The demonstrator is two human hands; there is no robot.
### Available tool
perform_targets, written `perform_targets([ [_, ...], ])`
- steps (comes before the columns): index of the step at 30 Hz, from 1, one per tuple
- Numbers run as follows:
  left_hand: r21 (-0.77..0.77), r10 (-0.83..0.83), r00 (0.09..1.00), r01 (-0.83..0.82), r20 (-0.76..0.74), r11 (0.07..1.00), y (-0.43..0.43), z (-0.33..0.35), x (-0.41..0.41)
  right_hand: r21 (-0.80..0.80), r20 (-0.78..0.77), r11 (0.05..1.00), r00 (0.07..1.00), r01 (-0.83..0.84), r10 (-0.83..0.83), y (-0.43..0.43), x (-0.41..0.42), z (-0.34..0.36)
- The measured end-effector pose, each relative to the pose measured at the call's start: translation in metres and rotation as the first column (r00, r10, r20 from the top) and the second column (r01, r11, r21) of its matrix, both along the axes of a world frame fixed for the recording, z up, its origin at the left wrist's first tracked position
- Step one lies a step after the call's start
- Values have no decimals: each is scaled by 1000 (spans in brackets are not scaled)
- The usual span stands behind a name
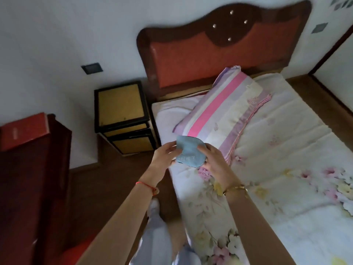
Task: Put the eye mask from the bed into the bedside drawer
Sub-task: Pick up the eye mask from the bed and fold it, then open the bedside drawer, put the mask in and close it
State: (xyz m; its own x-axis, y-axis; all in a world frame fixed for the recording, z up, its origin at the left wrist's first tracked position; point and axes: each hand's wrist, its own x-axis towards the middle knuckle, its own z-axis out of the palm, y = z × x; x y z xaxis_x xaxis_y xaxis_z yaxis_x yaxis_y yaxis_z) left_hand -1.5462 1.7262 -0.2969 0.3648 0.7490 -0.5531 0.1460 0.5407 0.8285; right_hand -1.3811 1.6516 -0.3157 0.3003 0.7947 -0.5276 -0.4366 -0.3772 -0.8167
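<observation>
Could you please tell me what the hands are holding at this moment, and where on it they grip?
The blue eye mask, held between both hands: left hand at its left edge, right hand at its right edge.

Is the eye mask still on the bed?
No. Both hands, left hand and right hand, hold the eye mask above the bed.

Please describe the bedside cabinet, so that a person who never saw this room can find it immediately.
Start from the bed's red headboard. On the floor just left of it, against the white wall, stands the bedside cabinet, next to the mattress corner. It is the only piece with yellow panels in black frames; the furniture further left is dark red wood.
</observation>
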Motion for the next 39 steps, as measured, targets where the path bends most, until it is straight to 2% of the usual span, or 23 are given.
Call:
perform_targets([
  [7, 50, 179, 984, -179, 9, 983, 48, 1, -87, -57, 37, 988, 988, -146, 148, 86, -81, 11],
  [14, 100, 237, 969, -229, -74, 968, 130, -4, -157, -73, 15, 971, 973, -229, 230, 177, -146, 7],
  [19, 107, 229, 971, -222, -61, 969, 165, -17, -179, -64, 9, 967, 969, -246, 247, 218, -164, -10],
  [23, 121, 208, 978, -205, -9, 971, 179, -57, -181, -40, 79, 970, 967, -241, 243, 239, -162, -54],
  [29, 192, 209, 978, -205, 1, 960, 196, -152, -179, -1, 198, 968, 949, -252, 247, 254, -163, -154],
  [39, 339, 186, 982, -187, 36, 922, 245, -317, -188, 114, 176, 976, 970, -188, 166, 297, -175, -312],
])
